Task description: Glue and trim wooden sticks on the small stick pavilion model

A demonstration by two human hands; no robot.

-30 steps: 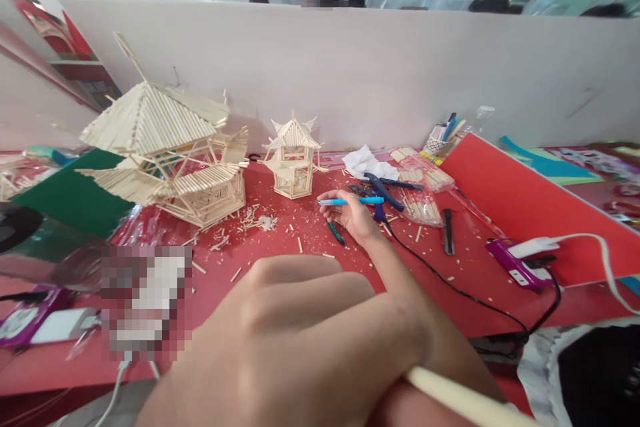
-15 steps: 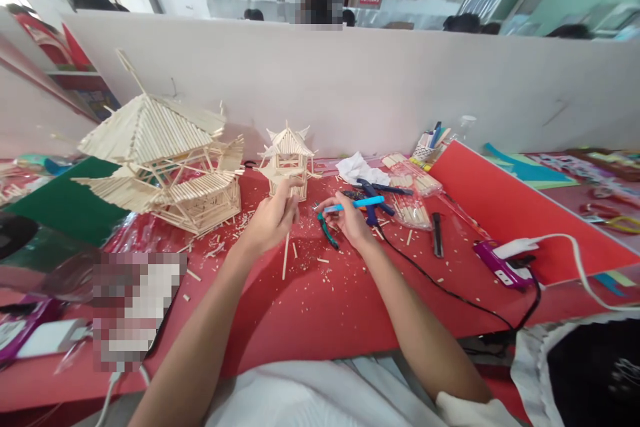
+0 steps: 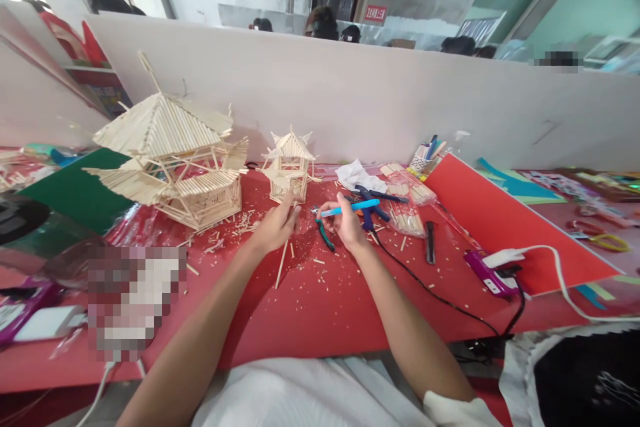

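My right hand [image 3: 345, 223] grips a bright blue pen [image 3: 357, 207], slanted with its lower end to the left. Level with it on the left, my left hand [image 3: 277, 223] has its fingers drawn together; a thin wooden stick [image 3: 281, 265] slants down from beneath it, and whatever is between the fingertips is too small to make out. Just behind my left hand stands a small stick pavilion [image 3: 290, 163]. A larger stick pavilion [image 3: 170, 153] is at the left. Green-handled pliers [image 3: 326, 235] lie beside my right hand.
A blue glue gun [image 3: 369, 213] trails a black cable to the right. Behind it are white tissue [image 3: 359, 175] and bagged sticks [image 3: 407, 217]. A black cutter [image 3: 431, 243], purple power strip [image 3: 493, 273] and red board [image 3: 515, 227] sit right. Wood scraps litter the red table [image 3: 300, 327].
The view has shifted slightly. My left hand's fingers have lowered and drawn closer together. My right hand still holds the pen, its fingers more tightly closed.
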